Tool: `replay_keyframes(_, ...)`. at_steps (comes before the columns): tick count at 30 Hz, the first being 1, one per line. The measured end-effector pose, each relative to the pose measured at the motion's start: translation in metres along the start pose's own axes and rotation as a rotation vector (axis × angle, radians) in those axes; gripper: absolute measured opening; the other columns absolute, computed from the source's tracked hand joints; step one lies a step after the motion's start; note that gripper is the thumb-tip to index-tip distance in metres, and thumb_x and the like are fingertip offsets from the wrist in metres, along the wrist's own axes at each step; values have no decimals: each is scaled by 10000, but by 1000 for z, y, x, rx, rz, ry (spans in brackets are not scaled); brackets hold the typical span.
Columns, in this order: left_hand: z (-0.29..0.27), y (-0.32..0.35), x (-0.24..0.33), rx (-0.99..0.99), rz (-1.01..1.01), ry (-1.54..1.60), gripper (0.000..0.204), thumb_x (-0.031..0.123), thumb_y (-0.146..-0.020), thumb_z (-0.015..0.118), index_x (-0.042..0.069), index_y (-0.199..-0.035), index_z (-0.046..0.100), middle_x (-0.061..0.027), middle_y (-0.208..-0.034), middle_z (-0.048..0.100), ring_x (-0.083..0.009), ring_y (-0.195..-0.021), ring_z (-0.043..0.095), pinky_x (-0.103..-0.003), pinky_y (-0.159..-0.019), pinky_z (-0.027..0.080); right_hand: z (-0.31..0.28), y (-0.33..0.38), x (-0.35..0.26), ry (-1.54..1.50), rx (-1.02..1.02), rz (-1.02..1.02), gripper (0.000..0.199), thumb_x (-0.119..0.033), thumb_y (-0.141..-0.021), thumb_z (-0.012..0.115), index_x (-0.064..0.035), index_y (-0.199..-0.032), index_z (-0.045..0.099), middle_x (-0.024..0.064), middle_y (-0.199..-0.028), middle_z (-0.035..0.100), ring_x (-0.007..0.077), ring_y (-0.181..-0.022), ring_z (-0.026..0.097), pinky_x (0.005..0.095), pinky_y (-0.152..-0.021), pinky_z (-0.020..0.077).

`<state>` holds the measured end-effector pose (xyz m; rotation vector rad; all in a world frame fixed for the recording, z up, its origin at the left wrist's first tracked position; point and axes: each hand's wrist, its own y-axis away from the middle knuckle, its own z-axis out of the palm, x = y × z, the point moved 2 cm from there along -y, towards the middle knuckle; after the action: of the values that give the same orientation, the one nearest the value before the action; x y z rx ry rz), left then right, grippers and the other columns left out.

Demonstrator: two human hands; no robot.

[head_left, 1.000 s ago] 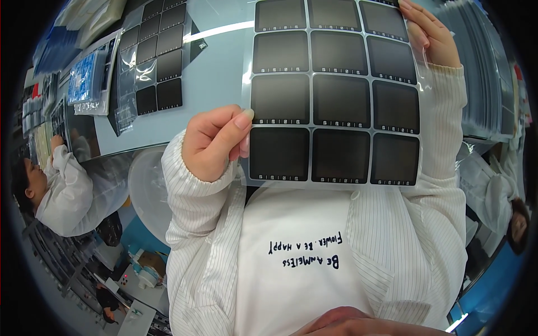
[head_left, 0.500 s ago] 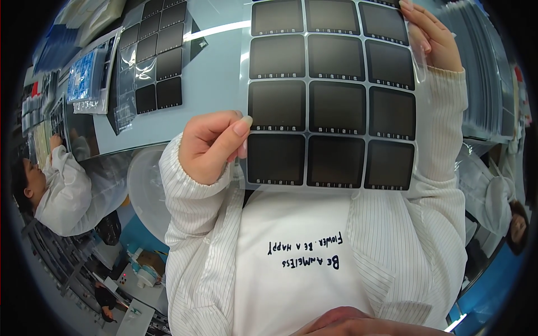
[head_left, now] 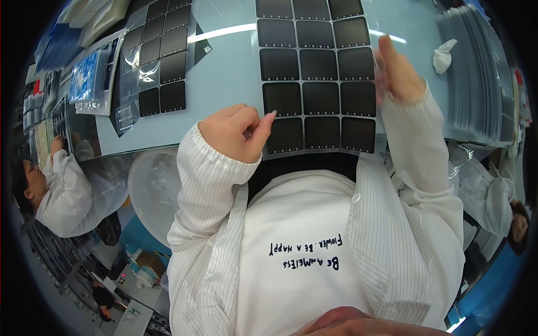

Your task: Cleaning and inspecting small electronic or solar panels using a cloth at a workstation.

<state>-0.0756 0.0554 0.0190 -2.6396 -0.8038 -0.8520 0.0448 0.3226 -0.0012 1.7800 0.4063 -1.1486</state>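
A clear film sheet [head_left: 320, 98] with rows of black rounded rectangles lies on the glossy pale blue table, its near end reaching past the table's front edge. At the sheet's left edge, near its lower end, my left hand [head_left: 238, 131] is closed, thumb on top and the other fingers curled and partly hidden. My right hand [head_left: 400, 73] is beside the sheet's right edge, its fingers apart and partly blurred. Nothing shows in it.
Similar black-panelled sheets [head_left: 162, 53] lie left of mine, near a blue-and-white packet [head_left: 87, 75]. At right stands a stack of clear sheets [head_left: 471, 73] beside a crumpled white wad [head_left: 444, 56]. Left below the table is a translucent tub [head_left: 151, 187]. A co-worker [head_left: 64, 190] sits at far left.
The sheet has come down from in front of me to the tabletop. My right hand has let go of its far right part and moved nearer; my left hand stays at its left edge.
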Motion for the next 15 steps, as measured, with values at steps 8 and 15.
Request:
replay_keyframes(8, 9, -19, 13, -83, 40, 17, 365, 269, -736, 799, 22, -631, 551, -88, -582, 519, -203, -495, 495, -291, -459, 383, 12, 52, 8, 203, -236, 19, 411, -398, -846, 695, 8, -796, 662, 55, -586, 607, 94, -417, 523, 208, -386, 369)
replay_keyframes(15, 12, -34, 19, -177, -4, 63, 502, 487, -861, 620, 23, -674, 569, -94, -590, 525, -235, -552, 526, -341, -507, 423, 31, 57, -16, -10, -313, -47, 264, -266, -826, 734, -6, -834, 686, 27, -624, 610, 69, -436, 477, 201, -413, 362)
